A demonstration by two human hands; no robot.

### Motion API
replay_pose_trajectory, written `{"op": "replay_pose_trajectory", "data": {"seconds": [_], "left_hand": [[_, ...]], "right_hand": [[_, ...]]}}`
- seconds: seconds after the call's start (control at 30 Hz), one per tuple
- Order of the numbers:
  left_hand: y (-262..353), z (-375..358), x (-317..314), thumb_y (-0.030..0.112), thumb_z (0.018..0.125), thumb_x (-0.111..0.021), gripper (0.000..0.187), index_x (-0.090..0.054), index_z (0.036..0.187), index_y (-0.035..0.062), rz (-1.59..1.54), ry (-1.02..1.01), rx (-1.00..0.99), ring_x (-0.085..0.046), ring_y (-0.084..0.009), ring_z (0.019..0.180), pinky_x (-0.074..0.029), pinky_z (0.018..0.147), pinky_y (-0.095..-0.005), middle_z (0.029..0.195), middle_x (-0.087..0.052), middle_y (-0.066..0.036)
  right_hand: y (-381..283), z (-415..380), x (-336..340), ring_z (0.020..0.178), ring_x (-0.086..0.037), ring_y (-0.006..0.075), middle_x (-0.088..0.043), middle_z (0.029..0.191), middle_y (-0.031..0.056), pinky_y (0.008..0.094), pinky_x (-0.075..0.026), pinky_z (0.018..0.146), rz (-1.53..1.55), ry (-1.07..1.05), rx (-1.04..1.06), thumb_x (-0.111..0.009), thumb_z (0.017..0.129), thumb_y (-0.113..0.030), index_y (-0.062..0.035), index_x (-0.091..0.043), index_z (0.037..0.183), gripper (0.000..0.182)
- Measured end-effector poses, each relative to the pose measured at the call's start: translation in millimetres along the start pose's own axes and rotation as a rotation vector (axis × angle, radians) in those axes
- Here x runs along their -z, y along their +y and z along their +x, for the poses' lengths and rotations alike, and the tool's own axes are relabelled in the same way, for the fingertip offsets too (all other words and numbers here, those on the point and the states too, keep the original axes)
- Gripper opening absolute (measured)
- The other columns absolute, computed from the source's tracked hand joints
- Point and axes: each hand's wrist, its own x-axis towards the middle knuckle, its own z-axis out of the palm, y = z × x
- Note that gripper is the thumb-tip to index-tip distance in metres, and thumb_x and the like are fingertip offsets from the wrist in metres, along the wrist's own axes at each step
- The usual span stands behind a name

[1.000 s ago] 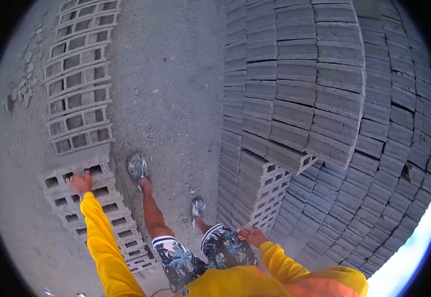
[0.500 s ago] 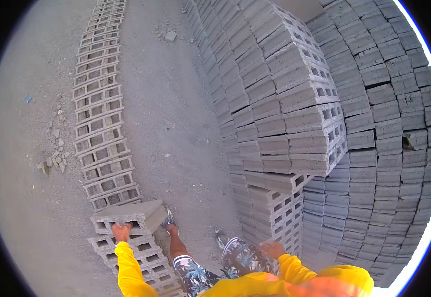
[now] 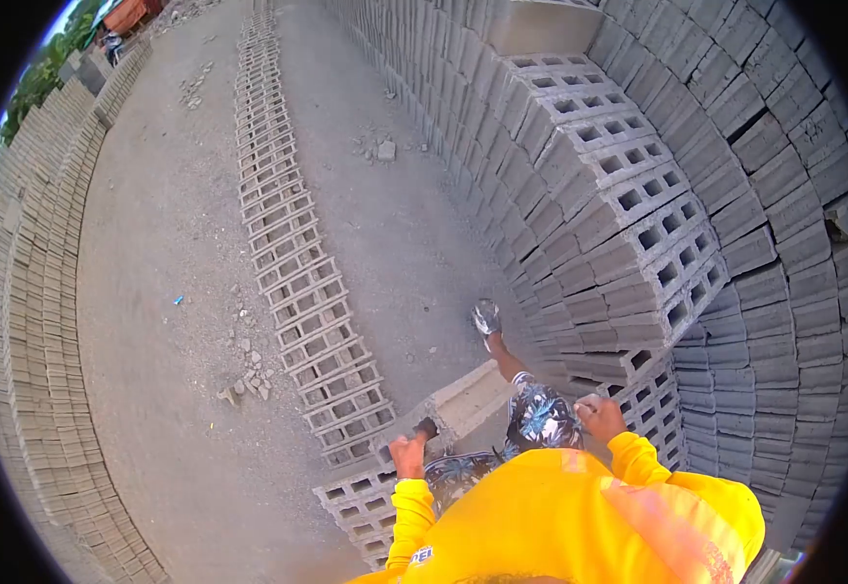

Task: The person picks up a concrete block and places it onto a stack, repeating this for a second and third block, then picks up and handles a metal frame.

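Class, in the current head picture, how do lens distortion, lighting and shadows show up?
Head view: strong fisheye bending, with the stacked concrete blocks at far left bowing into a curve; black corners with a blue fringe; daylight, soft shading on the ground; bright yellow top.

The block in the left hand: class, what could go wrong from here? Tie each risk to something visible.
The left hand grips the block at one end, with the right hand off it, so it might twist or slip. If it dropped, it could strike the shoe, which shows close beyond it.
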Motion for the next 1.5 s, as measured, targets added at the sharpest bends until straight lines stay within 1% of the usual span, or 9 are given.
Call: {"op": "replay_pose_trajectory", "data": {"seconds": [0.23, 0.3, 0.37, 0.5, 0.87, 1.13, 1.23, 1.33, 1.5], "left_hand": [[118, 48, -75, 0.028, 0.068, -0.079, 0.044, -0.057, 0.068, -0.0101, 0.263, 0.129, -0.258, -0.047, -0.0239, 0.064, -0.038, 0.061, -0.0454, 0.063, -0.054, -0.014], [209, 55, -110, 0.026, 0.068, -0.078, 0.040, -0.060, 0.075, -0.0099, 0.093, 0.258, -0.084, -0.055, -0.0325, 0.077, -0.040, 0.073, -0.0448, 0.077, -0.061, -0.019], [270, 79, -140, 0.022, 0.067, -0.079, 0.042, -0.056, 0.084, -0.0091, 0.220, 0.281, -0.063, -0.051, -0.0263, 0.082, -0.041, 0.076, -0.0394, 0.083, -0.056, -0.014], [445, 76, -208, 0.015, 0.072, -0.076, 0.027, -0.053, 0.076, 0.0028, 0.162, 0.273, 0.029, -0.045, -0.0146, 0.073, -0.038, 0.066, -0.0324, 0.078, -0.052, -0.003], [775, 73, -355, 0.020, 0.082, -0.075, 0.027, -0.062, 0.065, 0.0040, 0.021, -0.180, -0.507, -0.044, -0.0080, 0.055, -0.033, 0.051, -0.0307, 0.060, -0.051, 0.001], [871, 109, -510, 0.028, 0.081, -0.078, 0.038, -0.066, 0.072, -0.0066, 0.000, -0.478, -0.508, -0.052, -0.0117, 0.061, -0.042, 0.057, -0.0309, 0.071, -0.061, -0.004], [897, 115, -557, 0.028, 0.086, -0.075, 0.043, -0.068, 0.098, -0.0120, 0.220, -0.398, -0.562, -0.063, -0.0184, 0.074, -0.051, 0.067, -0.0338, 0.091, -0.068, -0.012], [902, 130, -599, 0.031, 0.080, -0.078, 0.045, -0.063, 0.070, -0.0107, 0.254, -0.359, -0.683, -0.051, -0.0155, 0.061, -0.043, 0.056, -0.0382, 0.069, -0.060, -0.008], [916, 145, -616, 0.034, 0.086, -0.074, 0.046, -0.067, 0.098, -0.0103, 0.687, -0.592, -0.767, -0.057, -0.0135, 0.073, -0.047, 0.067, -0.0294, 0.082, -0.064, -0.007]], "right_hand": [[-127, 222, 96, 0.080, -0.070, 0.0295, -0.071, 0.085, 0.0181, 0.0387, -0.053, 0.073, 0.173, -0.065, 0.314, -0.065, 0.088, -0.031, -0.0012, -0.071, 0.097, 0.032], [-140, 298, 89, 0.079, -0.069, 0.0373, -0.070, 0.084, 0.0204, 0.0438, -0.053, 0.073, 0.061, -0.275, 0.432, -0.064, 0.088, -0.037, -0.0007, -0.071, 0.095, 0.037], [-163, 351, 90, 0.082, -0.068, 0.0399, -0.070, 0.085, 0.0222, 0.0494, -0.051, 0.078, -0.022, -0.698, 0.388, -0.061, 0.088, -0.049, -0.0009, -0.071, 0.091, 0.049], [-195, 404, 72, 0.098, -0.065, 0.0450, -0.067, 0.102, 0.0292, 0.0497, -0.051, 0.087, -0.012, -0.728, 0.520, -0.057, 0.083, -0.068, 0.0001, -0.067, 0.112, 0.074], [-314, 527, 270, 0.080, -0.065, 0.0380, -0.065, 0.089, 0.0190, 0.0443, -0.053, 0.073, 0.681, 0.364, 0.662, -0.081, 0.072, -0.054, 0.0011, -0.063, 0.092, 0.061], [-288, 645, 358, 0.061, -0.063, 0.0265, -0.063, 0.065, 0.0133, 0.0360, -0.050, 0.059, 0.707, 0.626, 0.487, -0.081, 0.077, -0.048, -0.0033, -0.060, 0.072, 0.050], [-274, 678, 367, 0.059, -0.060, 0.0195, -0.062, 0.065, 0.0107, 0.0338, -0.049, 0.058, 0.822, 0.534, 0.384, -0.076, 0.081, -0.053, -0.0020, -0.060, 0.070, 0.054], [-266, 703, 369, 0.060, -0.060, 0.0206, -0.061, 0.063, 0.0100, 0.0338, -0.050, 0.059, 1.003, 0.416, 0.264, -0.070, 0.081, -0.063, -0.0029, -0.061, 0.068, 0.062], [-257, 718, 372, 0.067, -0.060, 0.0159, -0.061, 0.073, 0.0078, 0.0270, -0.051, 0.061, 1.228, 0.291, 0.111, -0.065, 0.084, -0.065, -0.0036, -0.063, 0.081, 0.061]]}}
